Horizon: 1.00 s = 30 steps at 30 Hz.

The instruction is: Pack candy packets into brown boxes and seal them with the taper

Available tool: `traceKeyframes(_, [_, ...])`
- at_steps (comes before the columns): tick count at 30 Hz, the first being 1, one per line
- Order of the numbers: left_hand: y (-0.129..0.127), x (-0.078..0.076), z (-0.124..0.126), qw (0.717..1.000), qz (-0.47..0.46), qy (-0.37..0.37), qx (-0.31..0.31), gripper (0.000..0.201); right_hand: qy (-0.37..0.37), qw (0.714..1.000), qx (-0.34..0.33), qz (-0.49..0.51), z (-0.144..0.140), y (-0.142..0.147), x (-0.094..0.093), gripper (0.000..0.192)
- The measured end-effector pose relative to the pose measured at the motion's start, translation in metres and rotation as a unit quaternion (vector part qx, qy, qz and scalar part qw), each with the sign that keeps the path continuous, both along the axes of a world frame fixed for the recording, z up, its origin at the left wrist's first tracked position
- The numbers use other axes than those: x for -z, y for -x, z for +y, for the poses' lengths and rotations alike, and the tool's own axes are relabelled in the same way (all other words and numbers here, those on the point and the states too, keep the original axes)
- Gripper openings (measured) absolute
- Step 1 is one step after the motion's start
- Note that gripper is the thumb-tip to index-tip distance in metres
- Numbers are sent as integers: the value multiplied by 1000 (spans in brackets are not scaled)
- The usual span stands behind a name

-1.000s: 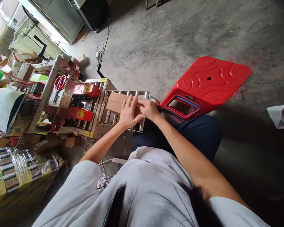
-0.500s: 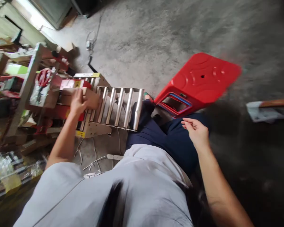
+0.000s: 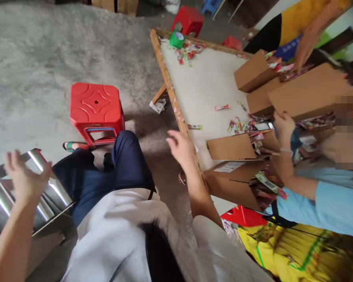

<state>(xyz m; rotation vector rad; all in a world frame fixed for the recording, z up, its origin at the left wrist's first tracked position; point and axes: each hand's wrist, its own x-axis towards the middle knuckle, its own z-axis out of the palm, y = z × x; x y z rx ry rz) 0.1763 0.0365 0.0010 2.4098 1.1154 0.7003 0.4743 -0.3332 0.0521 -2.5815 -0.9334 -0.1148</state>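
Observation:
My left hand [image 3: 25,176] is raised over the metal roller conveyor [image 3: 1,194], its fingers spread and holding nothing. My right hand [image 3: 181,149] hovers beside the wooden-edged table [image 3: 170,88]; its fingers are slightly curled and apart, with nothing in them. Nearest to it on the white tabletop lie a small wrapped packet [image 3: 195,127] and an open cardboard box [image 3: 231,147] with packets in it. Another open box [image 3: 232,182] stands just closer to me.
A red plastic stool [image 3: 95,103] stands in front of my knees. A co-worker in light blue [image 3: 338,203] touches a large box [image 3: 308,90]; another person's arm [image 3: 314,35] reaches into packets. Green tape [image 3: 176,40] sits at the table's far corner. A yellow sack [image 3: 282,246] lies at right.
The view has swung right, bringing the table and co-workers in. My left hand has left the cardboard box on the conveyor. My right hand is now beside the table.

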Motion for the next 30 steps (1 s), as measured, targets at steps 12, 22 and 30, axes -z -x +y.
traceKeyframes(12, [-112, 47, -47, 957, -34, 70, 280, 62, -49, 814, 578, -27, -116, -111, -22, 32])
traceKeyframes(22, [-207, 49, -194, 676, 69, 666, 307, 101, -234, 921, 284, -128, -110, -13, -53, 22])
traceKeyframes(30, [-235, 31, -195, 450, -174, 849, 215, 94, -170, 961, -211, -46, -56, 90, -94, 15])
